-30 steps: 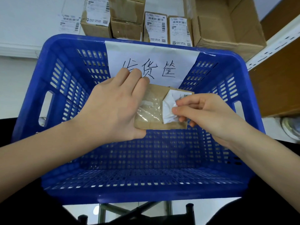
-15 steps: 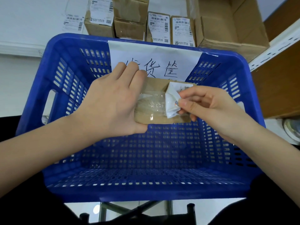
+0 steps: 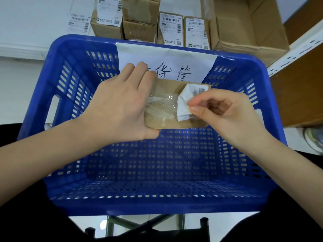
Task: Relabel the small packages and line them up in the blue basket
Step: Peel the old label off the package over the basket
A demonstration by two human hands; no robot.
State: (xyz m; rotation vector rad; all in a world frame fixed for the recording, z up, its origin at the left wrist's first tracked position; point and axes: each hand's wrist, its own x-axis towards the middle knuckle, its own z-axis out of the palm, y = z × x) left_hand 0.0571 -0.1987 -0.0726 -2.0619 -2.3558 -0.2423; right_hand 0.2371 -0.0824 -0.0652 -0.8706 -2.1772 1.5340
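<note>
The small cardboard package (image 3: 167, 117) is gripped by the left hand (image 3: 120, 103) above the blue basket (image 3: 70, 55); its half-peeled label (image 3: 185, 102) is pinched by the right hand (image 3: 225, 112).

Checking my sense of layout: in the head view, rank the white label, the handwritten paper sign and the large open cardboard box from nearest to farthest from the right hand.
1. White label, pinched by the right hand.
2. Handwritten paper sign, on the basket's far wall, up-left.
3. Large open cardboard box, behind the basket, top right.
</note>
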